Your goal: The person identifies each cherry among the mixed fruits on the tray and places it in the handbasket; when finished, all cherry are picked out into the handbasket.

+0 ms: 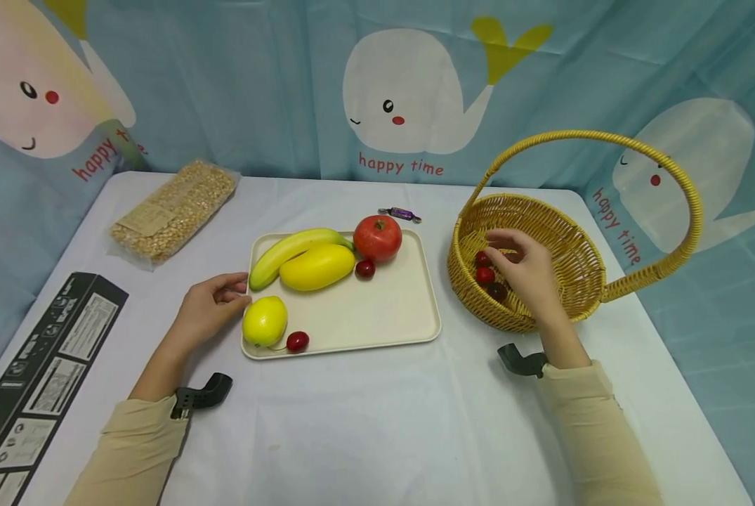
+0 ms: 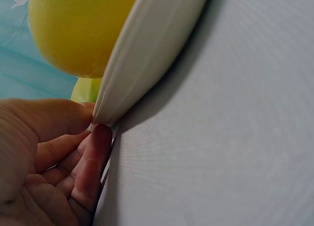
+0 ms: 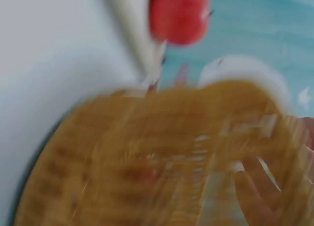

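Note:
My left hand [image 1: 209, 309] pinches the left rim of a cream tray [image 1: 352, 320], thumb on the rim and fingertips below it, as the left wrist view shows. On the tray lie a banana [image 1: 291, 251], a yellow mango [image 1: 317, 268], a lemon [image 1: 265, 321], a round red fruit [image 1: 377, 238] and two cherries, one near the middle [image 1: 365, 269] and one at the front [image 1: 298, 342]. My right hand [image 1: 529, 270] is inside a woven basket [image 1: 579, 253], thumb and fingers apart over several dark red cherries [image 1: 484, 275]. The right wrist view is blurred by motion.
The basket's tall handle [image 1: 693, 204] arches above and right of my right hand. A clear bag of yellow grains [image 1: 175, 211] lies at the back left, and a long black box [image 1: 55, 372] along the left. Behind the tray is a small purple wrapped piece [image 1: 401, 213].

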A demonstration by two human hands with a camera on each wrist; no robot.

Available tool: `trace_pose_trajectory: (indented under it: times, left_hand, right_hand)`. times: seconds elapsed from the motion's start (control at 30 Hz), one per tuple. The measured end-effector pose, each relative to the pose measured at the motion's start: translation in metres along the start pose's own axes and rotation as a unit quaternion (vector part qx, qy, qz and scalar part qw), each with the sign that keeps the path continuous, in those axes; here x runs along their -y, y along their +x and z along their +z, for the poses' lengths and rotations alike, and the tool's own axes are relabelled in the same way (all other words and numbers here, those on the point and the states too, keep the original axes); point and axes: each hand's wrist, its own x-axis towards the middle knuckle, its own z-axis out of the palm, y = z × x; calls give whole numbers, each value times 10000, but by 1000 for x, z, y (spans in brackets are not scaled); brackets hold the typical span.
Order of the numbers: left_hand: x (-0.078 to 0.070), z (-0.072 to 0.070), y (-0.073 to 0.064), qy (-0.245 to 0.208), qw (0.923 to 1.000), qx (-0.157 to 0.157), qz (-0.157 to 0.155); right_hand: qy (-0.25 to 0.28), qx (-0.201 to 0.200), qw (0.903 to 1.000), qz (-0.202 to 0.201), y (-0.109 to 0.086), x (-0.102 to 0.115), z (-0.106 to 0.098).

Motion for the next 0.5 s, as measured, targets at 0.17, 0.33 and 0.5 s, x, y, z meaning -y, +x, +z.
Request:
trace_pose_trajectory:
  times: [0.17, 0.33, 0.5]
  left_hand:
    - [2, 2, 0, 3, 10000, -2, -34]
    - [1, 2, 1, 15, 10000, 4, -82]
    - [0, 1, 0, -10, 10000, 20, -64]
  right_hand:
    - [608, 89, 9965, -569, 4, 33, 27]
    - [446, 743, 9935, -742, 7, 52, 64]
    - [113, 1551, 9865, -512, 11, 55, 102]
